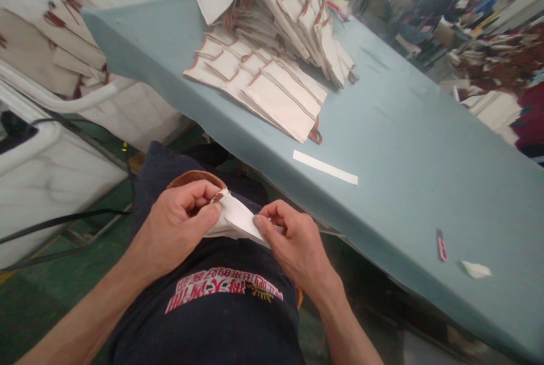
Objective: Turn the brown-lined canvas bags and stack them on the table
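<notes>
Between my two hands, just above my lap, is a white fabric piece (240,215) with a brown strap (198,177) looping out behind it. My left hand (181,220) pinches its left end, where a bit of brown trim shows at the fingertips. Thumb and fingers of my right hand (293,234) close on the right end. The fabric's lower part is partly hidden by my hands. Beyond them, on the blue-green table, lies a white strip (325,167). Cream fabric pieces with brown edging (263,81) lie in an overlapping layer farther back.
A taller stack of cream pieces (293,8) stands at the table's (395,172) far end. A pink-handled cutter (442,246) and a pale scrap (475,268) lie at right. White bins (123,110) stand at left, one holding fabric pieces. A black cable (63,219) crosses there.
</notes>
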The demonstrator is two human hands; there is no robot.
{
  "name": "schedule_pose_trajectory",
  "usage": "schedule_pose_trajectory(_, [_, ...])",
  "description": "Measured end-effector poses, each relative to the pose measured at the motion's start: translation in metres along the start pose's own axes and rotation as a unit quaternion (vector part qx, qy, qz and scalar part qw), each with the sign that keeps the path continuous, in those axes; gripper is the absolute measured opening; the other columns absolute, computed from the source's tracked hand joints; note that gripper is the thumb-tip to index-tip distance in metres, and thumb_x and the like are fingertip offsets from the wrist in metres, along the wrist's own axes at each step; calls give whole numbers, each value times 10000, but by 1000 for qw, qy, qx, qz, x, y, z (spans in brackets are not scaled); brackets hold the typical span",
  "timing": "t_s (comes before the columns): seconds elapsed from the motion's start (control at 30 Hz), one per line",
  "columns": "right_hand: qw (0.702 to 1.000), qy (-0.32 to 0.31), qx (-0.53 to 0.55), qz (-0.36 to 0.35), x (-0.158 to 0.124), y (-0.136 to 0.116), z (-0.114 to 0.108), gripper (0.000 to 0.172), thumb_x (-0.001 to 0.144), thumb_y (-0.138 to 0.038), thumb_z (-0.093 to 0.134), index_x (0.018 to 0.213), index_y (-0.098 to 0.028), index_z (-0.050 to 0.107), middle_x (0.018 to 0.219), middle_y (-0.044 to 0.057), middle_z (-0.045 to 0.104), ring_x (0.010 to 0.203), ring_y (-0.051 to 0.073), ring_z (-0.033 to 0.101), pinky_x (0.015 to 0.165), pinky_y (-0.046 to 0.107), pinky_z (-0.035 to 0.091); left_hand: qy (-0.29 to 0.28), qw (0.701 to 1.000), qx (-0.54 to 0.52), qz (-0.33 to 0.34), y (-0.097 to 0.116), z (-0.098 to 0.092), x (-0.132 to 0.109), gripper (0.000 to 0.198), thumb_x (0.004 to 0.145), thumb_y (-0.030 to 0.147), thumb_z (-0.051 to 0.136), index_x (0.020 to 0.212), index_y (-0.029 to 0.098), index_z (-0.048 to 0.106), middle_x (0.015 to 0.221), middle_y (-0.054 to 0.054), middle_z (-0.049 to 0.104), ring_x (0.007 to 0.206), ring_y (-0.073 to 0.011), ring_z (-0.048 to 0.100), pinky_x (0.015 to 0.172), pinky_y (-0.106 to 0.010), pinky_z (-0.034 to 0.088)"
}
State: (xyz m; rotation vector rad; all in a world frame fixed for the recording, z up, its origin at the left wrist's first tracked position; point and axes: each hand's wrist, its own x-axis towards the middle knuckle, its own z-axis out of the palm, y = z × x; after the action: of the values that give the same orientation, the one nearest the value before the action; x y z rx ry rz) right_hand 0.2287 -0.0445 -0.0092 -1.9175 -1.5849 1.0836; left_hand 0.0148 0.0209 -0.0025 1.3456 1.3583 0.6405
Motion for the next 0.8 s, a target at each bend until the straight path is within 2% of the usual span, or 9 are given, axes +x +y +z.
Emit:
schedule_pose_trajectory(0.07, [999, -10, -42, 12, -5, 8, -9, 245, 1048, -434, 649, 922, -254, 756, 783, 5, 798, 700, 199, 710, 658, 296, 402, -24, 1000, -8, -9, 0, -4, 2, 336, 715, 531, 655, 696, 204, 732, 587, 10, 667, 515, -132, 525, 487, -223, 376])
schedule_pose_trajectory(0.2, [987, 22, -156, 39, -4, 20, -30, 254, 1034, -469, 706, 908, -255, 758, 658, -7, 744, 596, 201, 634, 603, 306, 305, -71, 997, -28, -11, -3, -11, 6, 315, 721, 512, 713, 695, 201, 756, 600, 16, 637, 521, -128, 514, 482, -211, 367])
schedule_pose_trajectory(0.27, [983, 46, -173, 34, 0, 18, -38, 268, 1033, -489, 721, 904, -256, 755, 644, -10, 734, 578, 197, 612, 599, 310, 287, -82, 996, -39, -3, -5, -13, 7, 300, 736, 493, 742, 712, 196, 784, 671, -1, 677, 538, -130, 543, 487, -209, 397])
schedule_pose_trajectory(0.33, [986, 78, -147, 10, 4, 11, -41, 274, 1032, -504, 720, 927, -254, 757, 683, -10, 741, 589, 186, 607, 606, 308, 317, -88, 995, -44, 11, -4, -15, 8, 285, 756, 471, 757, 714, 193, 803, 790, -31, 738, 571, -134, 581, 503, -212, 437])
schedule_pose_trajectory(0.4, [992, 82, -84, -36, 9, 0, -38, 259, 1037, -484, 710, 945, -246, 760, 713, -15, 734, 603, 168, 605, 615, 302, 369, -94, 994, -40, 23, -3, -16, 7, 268, 769, 452, 759, 724, 195, 821, 865, -51, 771, 613, -147, 621, 527, -215, 474])
schedule_pose_trajectory(0.5, [990, 36, 0, -136, 16, -17, -29, 212, 1039, -430, 730, 964, -235, 769, 781, -14, 745, 669, 155, 627, 657, 290, 446, -98, 994, -31, 33, 2, -16, 5, 239, 778, 427, 749, 724, 209, 828, 837, -45, 779, 625, -160, 648, 535, -212, 498])
schedule_pose_trajectory(0.6, [976, 17, 10, -219, 22, -25, -18, 187, 1030, -412, 783, 991, -230, 773, 915, 10, 790, 783, 164, 663, 738, 287, 506, -99, 994, -31, 37, 9, -15, 1, 233, 786, 417, 725, 711, 218, 820, 814, -39, 799, 628, -178, 698, 541, -214, 539])
schedule_pose_trajectory(0.7, [967, 20, 13, -254, 26, -25, -7, 162, 1055, -385, 765, 998, -234, 777, 937, 18, 796, 802, 170, 674, 790, 295, 545, -102, 993, -20, 52, 13, -13, -4, 243, 816, 420, 703, 700, 229, 798, 722, -18, 788, 590, -183, 701, 516, -212, 537])
schedule_pose_trajectory(0.8, [963, 37, 21, -267, 25, -22, 0, 189, 1088, -376, 717, 977, -235, 772, 911, 24, 793, 786, 172, 687, 780, 297, 562, -98, 993, 5, 71, 13, -11, -8, 244, 865, 415, 686, 741, 239, 800, 664, 4, 783, 576, -186, 711, 502, -205, 527])
